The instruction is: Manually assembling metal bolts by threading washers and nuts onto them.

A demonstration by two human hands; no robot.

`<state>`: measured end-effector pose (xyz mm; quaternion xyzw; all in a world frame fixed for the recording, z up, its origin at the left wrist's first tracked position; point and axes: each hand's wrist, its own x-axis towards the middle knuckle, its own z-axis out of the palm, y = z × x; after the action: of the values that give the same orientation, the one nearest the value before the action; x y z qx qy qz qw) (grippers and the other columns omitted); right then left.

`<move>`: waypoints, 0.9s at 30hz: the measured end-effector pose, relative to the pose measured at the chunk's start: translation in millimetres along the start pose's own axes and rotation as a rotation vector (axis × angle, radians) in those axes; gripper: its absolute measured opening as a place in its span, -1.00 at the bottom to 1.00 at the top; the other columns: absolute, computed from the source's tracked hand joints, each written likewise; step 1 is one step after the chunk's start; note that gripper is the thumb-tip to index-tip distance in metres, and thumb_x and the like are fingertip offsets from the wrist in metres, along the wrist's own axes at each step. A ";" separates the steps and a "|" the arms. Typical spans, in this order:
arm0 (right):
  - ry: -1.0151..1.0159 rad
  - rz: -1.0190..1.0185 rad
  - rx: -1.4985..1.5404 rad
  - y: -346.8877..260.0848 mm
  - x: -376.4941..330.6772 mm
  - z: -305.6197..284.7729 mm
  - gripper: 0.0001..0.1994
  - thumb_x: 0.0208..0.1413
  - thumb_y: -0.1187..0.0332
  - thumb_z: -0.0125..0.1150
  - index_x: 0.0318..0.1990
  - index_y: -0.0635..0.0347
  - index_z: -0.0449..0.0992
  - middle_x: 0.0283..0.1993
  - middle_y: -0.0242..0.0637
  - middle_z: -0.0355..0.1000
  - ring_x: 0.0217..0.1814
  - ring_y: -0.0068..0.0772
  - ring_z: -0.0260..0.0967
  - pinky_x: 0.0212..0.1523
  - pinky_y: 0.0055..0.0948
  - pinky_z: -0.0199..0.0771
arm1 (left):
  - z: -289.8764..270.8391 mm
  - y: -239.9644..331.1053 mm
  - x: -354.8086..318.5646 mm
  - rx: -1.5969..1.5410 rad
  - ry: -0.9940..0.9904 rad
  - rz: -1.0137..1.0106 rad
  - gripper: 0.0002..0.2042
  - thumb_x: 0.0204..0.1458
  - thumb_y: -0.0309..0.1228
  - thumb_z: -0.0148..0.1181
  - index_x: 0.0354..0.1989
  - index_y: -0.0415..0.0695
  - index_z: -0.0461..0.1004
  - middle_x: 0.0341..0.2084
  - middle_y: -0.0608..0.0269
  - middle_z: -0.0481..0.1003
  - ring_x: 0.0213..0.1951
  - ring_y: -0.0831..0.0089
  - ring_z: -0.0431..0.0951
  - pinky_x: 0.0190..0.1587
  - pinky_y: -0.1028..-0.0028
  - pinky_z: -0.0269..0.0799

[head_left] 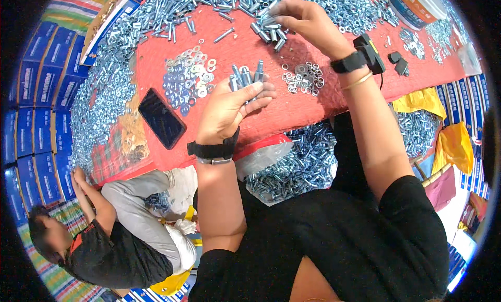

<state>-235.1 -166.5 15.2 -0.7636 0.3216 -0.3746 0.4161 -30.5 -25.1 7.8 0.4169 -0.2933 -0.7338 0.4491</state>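
My left hand (235, 101) is cupped around several silver expansion bolts (243, 77), which stick up between thumb and fingers over the red cloth. At the near edge of the big bolt pile, my right hand (305, 20) has its fingers bent down and closed on bolts (271, 29); the fingertips are partly blurred among them. Flat washers (189, 75) lie spread to the left of my left hand. Between my two arms is a small heap of spring washers (303, 78).
A black phone (162, 118) lies left on the red cloth (219, 20). A plastic tub (415, 7) stands far right. Below the table edge is a bag of bolts (297, 163). Blue boxes (44, 67) are stacked left, where another person (117, 239) sits handling the pile.
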 end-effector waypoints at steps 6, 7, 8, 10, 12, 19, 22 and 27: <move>-0.282 -0.158 0.362 -47.4 -10.5 20.6 -0.84 0.07 0.48 0.10 -0.21 0.28 0.54 -0.33 -0.38 0.51 -0.29 -0.63 0.42 -0.30 -0.54 0.45 | 3.9 -0.2 3.0 0.061 -0.023 -0.035 -0.74 0.05 -0.50 0.14 -0.11 -0.35 0.38 -0.26 0.06 0.52 -0.22 0.29 0.58 -0.16 0.47 0.56; -0.281 -0.159 0.365 -51.1 -11.4 20.8 -0.84 0.07 0.48 0.10 -0.21 0.28 0.54 -0.33 -0.38 0.51 -0.29 -0.63 0.42 -0.30 -0.54 0.45 | 5.9 0.0 3.6 0.076 -0.006 -0.045 -0.76 0.06 -0.53 0.11 -0.10 -0.35 0.36 -0.26 0.04 0.51 -0.21 0.26 0.58 -0.16 0.44 0.57; -0.320 -0.186 0.272 -54.7 -11.9 20.7 -0.85 0.10 0.50 0.09 -0.20 0.34 0.50 -0.30 -0.36 0.46 -0.28 -0.60 0.41 -0.27 -0.54 0.45 | 7.1 -0.4 3.8 0.090 0.012 -0.054 -0.77 0.07 -0.56 0.08 -0.10 -0.34 0.35 -0.26 0.03 0.51 -0.20 0.24 0.58 -0.16 0.41 0.58; -0.326 -0.252 0.086 -63.2 -13.7 23.2 -0.89 0.06 0.54 0.10 -0.25 0.36 0.48 -0.33 -0.28 0.40 -0.31 -0.52 0.41 -0.29 -0.51 0.44 | 8.7 -1.4 4.2 0.066 0.009 -0.042 -0.74 0.06 -0.56 0.09 -0.07 -0.32 0.32 -0.26 0.07 0.50 -0.21 0.24 0.58 -0.16 0.41 0.58; -0.295 -0.341 -0.036 -63.7 -14.2 27.7 -0.88 0.02 0.56 0.11 -0.26 0.34 0.48 -0.34 -0.24 0.39 -0.34 -0.44 0.41 -0.31 -0.49 0.42 | 9.0 -2.2 5.2 0.040 0.003 -0.030 -0.71 0.05 -0.57 0.10 -0.04 -0.31 0.29 -0.26 0.11 0.49 -0.22 0.25 0.58 -0.17 0.41 0.58; -0.213 -0.497 -0.191 -61.8 -14.1 34.5 -0.84 -0.09 0.53 0.18 -0.28 0.28 0.48 -0.39 -0.16 0.39 -0.36 -0.14 0.39 -0.33 -0.36 0.39 | 6.6 -6.8 10.9 0.097 0.020 -0.008 -0.71 0.04 -0.62 0.04 -0.04 -0.31 0.29 -0.24 0.07 0.48 -0.22 0.22 0.57 -0.16 0.35 0.59; -0.226 -0.460 -0.200 -57.8 -16.8 38.4 -0.84 -0.08 0.51 0.19 -0.28 0.27 0.49 -0.39 -0.15 0.41 -0.34 -0.13 0.40 -0.32 -0.36 0.40 | 8.8 -6.2 9.8 0.090 0.016 -0.006 -0.72 0.03 -0.64 0.04 -0.04 -0.32 0.30 -0.25 0.07 0.49 -0.24 0.24 0.58 -0.17 0.36 0.59; -0.244 -0.430 -0.246 -61.4 -20.0 44.4 -0.83 -0.07 0.48 0.19 -0.26 0.25 0.51 -0.37 -0.15 0.44 -0.33 -0.12 0.43 -0.29 -0.35 0.42 | 11.8 -3.6 6.9 0.117 0.045 0.039 -0.75 0.03 -0.63 0.05 -0.08 -0.31 0.35 -0.28 0.10 0.50 -0.25 0.29 0.58 -0.21 0.41 0.58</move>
<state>-197.0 -105.5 46.4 -0.8986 0.1426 -0.3178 0.2668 -44.0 -29.2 8.1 0.4533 -0.3336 -0.6968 0.4447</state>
